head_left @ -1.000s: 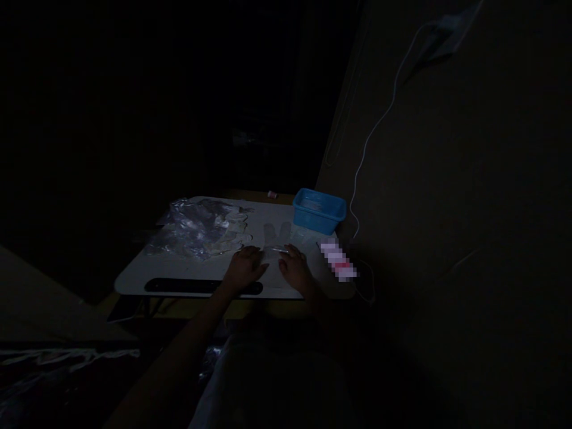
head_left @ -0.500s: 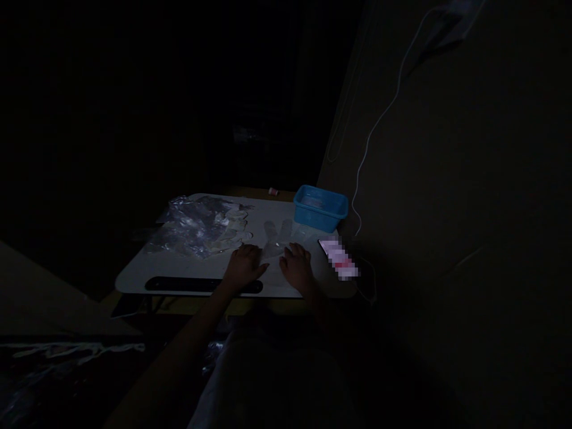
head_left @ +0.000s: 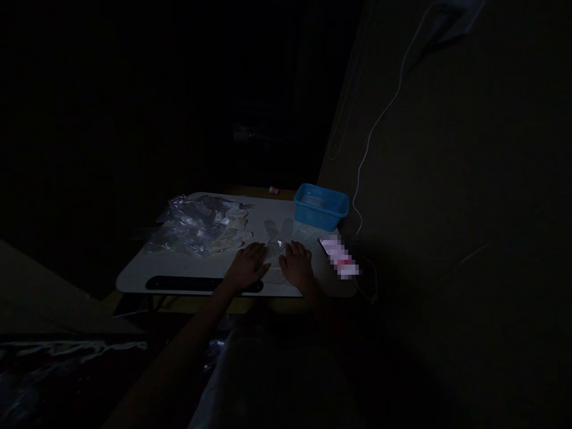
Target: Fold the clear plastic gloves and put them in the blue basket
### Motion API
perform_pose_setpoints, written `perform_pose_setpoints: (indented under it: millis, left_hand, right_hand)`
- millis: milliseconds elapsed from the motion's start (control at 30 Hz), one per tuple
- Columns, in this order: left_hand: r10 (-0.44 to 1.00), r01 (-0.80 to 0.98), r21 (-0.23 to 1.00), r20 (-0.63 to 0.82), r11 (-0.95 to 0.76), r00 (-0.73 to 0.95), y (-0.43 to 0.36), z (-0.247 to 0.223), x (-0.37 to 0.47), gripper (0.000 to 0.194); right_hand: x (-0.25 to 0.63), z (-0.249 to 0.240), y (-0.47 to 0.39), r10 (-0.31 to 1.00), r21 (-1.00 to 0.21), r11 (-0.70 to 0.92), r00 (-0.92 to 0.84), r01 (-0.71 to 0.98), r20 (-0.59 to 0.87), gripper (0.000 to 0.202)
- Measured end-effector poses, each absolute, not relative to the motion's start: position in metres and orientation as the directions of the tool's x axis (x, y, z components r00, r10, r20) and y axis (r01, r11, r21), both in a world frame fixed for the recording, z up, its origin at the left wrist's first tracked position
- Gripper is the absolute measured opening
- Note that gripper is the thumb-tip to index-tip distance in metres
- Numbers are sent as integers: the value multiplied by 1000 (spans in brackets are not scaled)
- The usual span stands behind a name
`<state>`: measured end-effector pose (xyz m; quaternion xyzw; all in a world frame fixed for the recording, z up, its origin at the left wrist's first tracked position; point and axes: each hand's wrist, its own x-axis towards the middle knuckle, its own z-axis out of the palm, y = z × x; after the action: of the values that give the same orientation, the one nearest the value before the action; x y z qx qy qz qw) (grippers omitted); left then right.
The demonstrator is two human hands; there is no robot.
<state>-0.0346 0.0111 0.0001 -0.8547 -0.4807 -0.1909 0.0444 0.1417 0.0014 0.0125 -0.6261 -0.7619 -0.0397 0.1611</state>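
A thin, see-through plastic piece (head_left: 276, 243) lies on the white tabletop (head_left: 134, 266), two rounded lobes pointing away from me. Dim light hides its exact kind. On its left side rests my left hand (head_left: 246, 266), palm down, fingers stretched forward and thumb out toward the middle. My right hand (head_left: 297, 264) lies palm down on the right side, its fingers extended over or beside the piece. Neither hand is wrapped around anything. Left of my hands sits a crumpled clear plastic bag (head_left: 192, 223), with pale flat pieces (head_left: 232, 229) along its right edge.
At the back right stands a blue plastic basket (head_left: 319, 208). A phone with a blurred screen (head_left: 339, 257) lies at the right edge. The black slot strip (head_left: 183, 284) runs along the front. A small spool-like object (head_left: 273, 190) sits behind; a white cable (head_left: 369, 140) hangs right.
My left fingers have straightened and shifted slightly forward and right over the plastic piece. The right hand has barely moved. A bright glint on the plastic has shifted.
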Motion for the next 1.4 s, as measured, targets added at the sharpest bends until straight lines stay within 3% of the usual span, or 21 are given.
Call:
perform_pose_setpoints:
  millis: [300,733,967,1133,1400]
  left_hand:
    - [823,850,136,367,-509,434,11,0,-33,46]
    - [805,811,189,371,-554,464,9,1,-36,52]
    - [806,787,256,386,-561,449,22,-9,-41,41]
    - [799,807,207,409,-553,442,22,-9,-40,41]
    - [826,846,109,311,-522,470,15,-4,-37,47]
  right_hand:
    - [145,16,-2,921,-147,284,-227,948,318,34]
    - [143,12,1,937,-123,222,-177,967,300,44]
    - [143,12,1,945,-132,219,-176,967,277,44]
    - [144,11,2,932,-142,232,-178,962,316,44]
    - [142,12,1,942,-123,217,-175,968,286,45]
